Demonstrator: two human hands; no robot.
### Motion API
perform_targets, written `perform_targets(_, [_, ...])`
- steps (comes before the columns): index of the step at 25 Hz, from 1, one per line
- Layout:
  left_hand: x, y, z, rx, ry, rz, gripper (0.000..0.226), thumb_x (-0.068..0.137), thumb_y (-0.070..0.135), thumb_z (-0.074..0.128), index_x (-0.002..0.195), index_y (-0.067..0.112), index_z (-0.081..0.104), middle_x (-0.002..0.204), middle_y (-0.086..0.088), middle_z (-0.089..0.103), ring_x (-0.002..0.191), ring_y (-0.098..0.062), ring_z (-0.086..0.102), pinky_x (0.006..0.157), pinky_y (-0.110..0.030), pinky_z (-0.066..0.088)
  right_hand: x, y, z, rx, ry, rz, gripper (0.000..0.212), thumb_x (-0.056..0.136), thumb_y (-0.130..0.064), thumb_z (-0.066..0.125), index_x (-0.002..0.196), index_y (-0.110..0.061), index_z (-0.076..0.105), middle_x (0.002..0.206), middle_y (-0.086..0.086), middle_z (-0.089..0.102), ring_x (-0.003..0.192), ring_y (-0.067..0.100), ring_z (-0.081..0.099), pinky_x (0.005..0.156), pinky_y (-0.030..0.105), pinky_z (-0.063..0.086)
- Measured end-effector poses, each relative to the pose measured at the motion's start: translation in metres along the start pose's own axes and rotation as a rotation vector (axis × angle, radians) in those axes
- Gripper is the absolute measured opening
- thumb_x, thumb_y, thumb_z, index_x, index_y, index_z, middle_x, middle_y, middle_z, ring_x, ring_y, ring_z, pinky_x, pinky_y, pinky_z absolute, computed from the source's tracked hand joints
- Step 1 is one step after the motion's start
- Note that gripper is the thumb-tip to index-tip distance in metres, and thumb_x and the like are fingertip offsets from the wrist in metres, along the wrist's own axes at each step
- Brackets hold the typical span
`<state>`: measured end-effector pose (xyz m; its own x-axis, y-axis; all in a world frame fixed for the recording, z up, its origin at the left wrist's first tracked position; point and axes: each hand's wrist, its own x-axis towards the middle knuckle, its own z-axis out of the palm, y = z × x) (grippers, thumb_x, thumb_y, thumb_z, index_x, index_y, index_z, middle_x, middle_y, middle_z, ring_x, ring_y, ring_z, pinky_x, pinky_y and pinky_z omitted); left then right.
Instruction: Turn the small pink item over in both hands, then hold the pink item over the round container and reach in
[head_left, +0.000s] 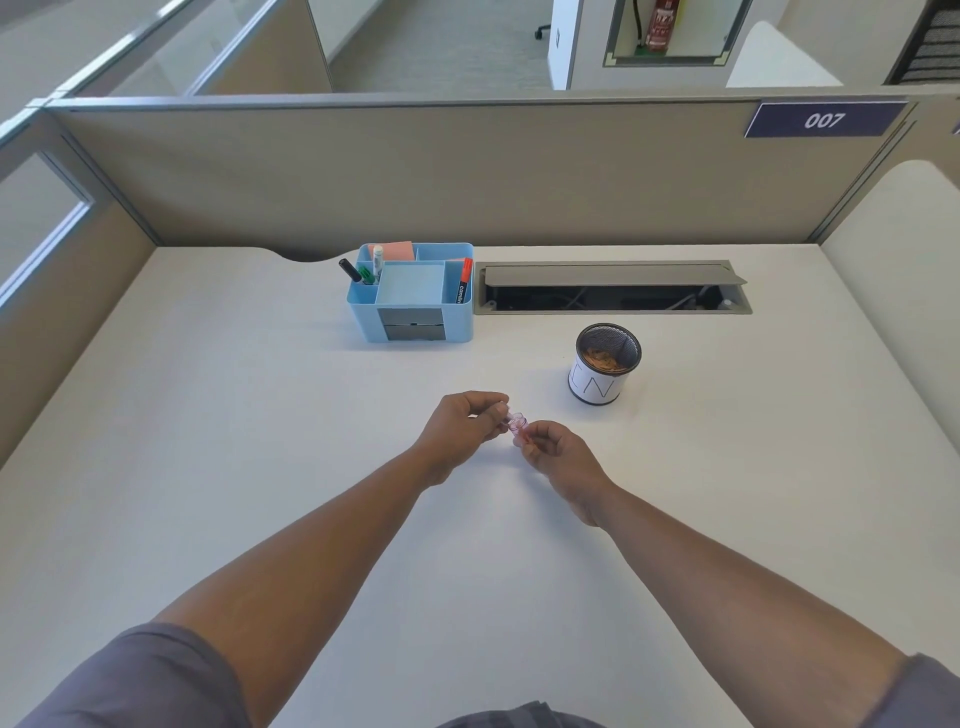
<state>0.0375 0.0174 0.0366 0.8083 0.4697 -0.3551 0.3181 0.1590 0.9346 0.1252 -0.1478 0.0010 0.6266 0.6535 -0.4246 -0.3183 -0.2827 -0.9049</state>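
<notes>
We pinch a small pink clear tube (518, 425) btwn left hand (460, 431) & right hand (558, 460); long axis runs upper-left to lower-right, just above desk (260, 415).

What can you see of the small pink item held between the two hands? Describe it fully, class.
The small pink item is tiny, translucent pink plastic by its look, with a rounded, ring-like end facing up. It is held just above the white desk, between both hands: the left hand pinches its far end and the right hand pinches its near end. It lies tilted. Fingers hide much of it, so its exact kind cannot be told.
</notes>
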Motion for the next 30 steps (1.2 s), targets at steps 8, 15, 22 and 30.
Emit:
perform_targets(8, [0.003, 0.002, 0.002, -0.33, 0.0, -0.116, 0.02, 0.1, 0.007, 0.057, 0.116, -0.002, 0.065, 0.101, -0.013, 0.07, 0.091, -0.021, 0.073, 0.083, -0.023, 0.06, -0.001, -0.002, -0.001, 0.031, 0.004, 0.002, 0.014, 0.096, -0.007, 0.065, 0.106, -0.017, 0.064, 0.118, 0.002, 0.074, 0.106, 0.01, 0.065, 0.093, 0.028, 0.047])
perform_targets(15, [0.011, -0.015, 0.011, -0.388, 0.091, -0.212, 0.022, 0.098, 0.002, 0.059, 0.119, -0.003, 0.06, 0.102, -0.013, 0.071, 0.097, -0.023, 0.071, 0.086, -0.028, 0.059, -0.015, -0.024, -0.012, 0.032, 0.199, -0.129, 0.013, 0.096, -0.011, 0.065, 0.103, -0.022, 0.064, 0.11, 0.002, 0.072, 0.11, 0.027, 0.068, 0.098, 0.037, 0.052])
perform_targets(22, [0.024, -0.033, 0.038, -0.407, 0.157, -0.214, 0.011, 0.097, 0.0, 0.06, 0.108, 0.004, 0.062, 0.098, -0.011, 0.071, 0.085, -0.017, 0.067, 0.082, -0.025, 0.055, -0.023, -0.065, -0.055, -0.247, 0.633, -0.379, 0.006, 0.093, -0.031, 0.066, 0.1, -0.032, 0.067, 0.091, -0.011, 0.071, 0.081, 0.012, 0.065, 0.073, 0.025, 0.052])
perform_targets(30, [0.047, -0.033, 0.05, -0.351, 0.175, -0.187, 0.011, 0.097, 0.006, 0.061, 0.108, 0.004, 0.063, 0.099, -0.011, 0.073, 0.086, -0.019, 0.069, 0.082, -0.027, 0.056, -0.009, -0.085, -0.079, -0.427, 0.772, -0.388, 0.015, 0.087, -0.015, 0.069, 0.086, -0.029, 0.064, 0.074, -0.012, 0.064, 0.073, 0.016, 0.061, 0.063, 0.024, 0.046])
